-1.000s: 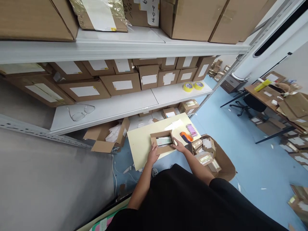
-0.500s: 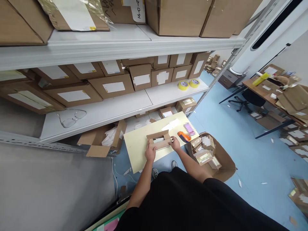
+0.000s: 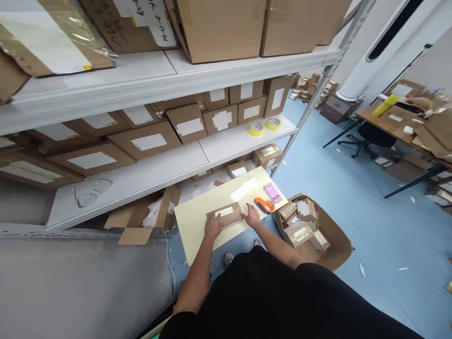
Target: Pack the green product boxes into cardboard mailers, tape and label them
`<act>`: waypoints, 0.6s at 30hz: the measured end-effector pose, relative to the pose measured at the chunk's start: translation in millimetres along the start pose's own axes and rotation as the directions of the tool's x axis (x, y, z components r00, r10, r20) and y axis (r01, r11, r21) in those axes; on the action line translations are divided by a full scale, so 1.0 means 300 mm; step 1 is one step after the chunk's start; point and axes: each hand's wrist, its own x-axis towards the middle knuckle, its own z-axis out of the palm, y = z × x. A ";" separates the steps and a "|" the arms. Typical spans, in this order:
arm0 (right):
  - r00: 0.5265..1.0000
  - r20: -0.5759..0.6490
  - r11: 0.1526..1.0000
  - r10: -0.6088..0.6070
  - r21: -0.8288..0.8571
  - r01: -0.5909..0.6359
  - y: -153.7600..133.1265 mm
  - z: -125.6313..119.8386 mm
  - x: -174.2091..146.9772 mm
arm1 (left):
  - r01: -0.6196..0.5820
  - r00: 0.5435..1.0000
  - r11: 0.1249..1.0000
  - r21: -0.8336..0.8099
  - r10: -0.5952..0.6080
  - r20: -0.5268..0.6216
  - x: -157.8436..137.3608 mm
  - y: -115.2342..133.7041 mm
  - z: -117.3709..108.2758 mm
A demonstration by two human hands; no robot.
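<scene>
The person wears a solid black short-sleeved top (image 3: 268, 301), whose dark fabric spreads broadly across the near edge. The left sleeve (image 3: 180, 324) and the right sleeve (image 3: 314, 278) are the same black, leaving both forearms bare. The left hand (image 3: 213, 226) and right hand (image 3: 251, 216) are bare too. The left shoe (image 3: 228, 258) looks grey and whitish; of the right shoe (image 3: 257, 243), only a pale toe shows.

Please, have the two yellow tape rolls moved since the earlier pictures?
No. The yellow tape rolls lie side by side at the same place near the white shelf's right end.
</scene>
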 end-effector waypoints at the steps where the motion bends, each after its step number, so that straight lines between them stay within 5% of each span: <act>1: 0.999 -0.035 1.000 -0.019 0.001 0.019 0.024 -0.013 0.009 | 0.003 1.000 1.000 0.021 -0.002 -0.021 -0.013 0.004 0.032; 4: 0.991 -0.119 0.998 -0.057 -0.017 0.056 0.110 -0.066 0.045 | -0.033 0.994 0.998 0.058 0.038 -0.099 -0.036 -0.008 0.109; 12: 0.988 -0.148 0.997 0.039 -0.064 -0.049 0.334 -0.186 0.144 | -0.039 0.997 0.993 0.109 0.046 -0.068 0.002 -0.048 0.183; 18: 0.979 0.142 0.988 0.145 -0.074 -0.136 0.435 -0.178 0.210 | -0.019 0.999 0.997 0.081 0.023 -0.038 0.005 -0.056 0.215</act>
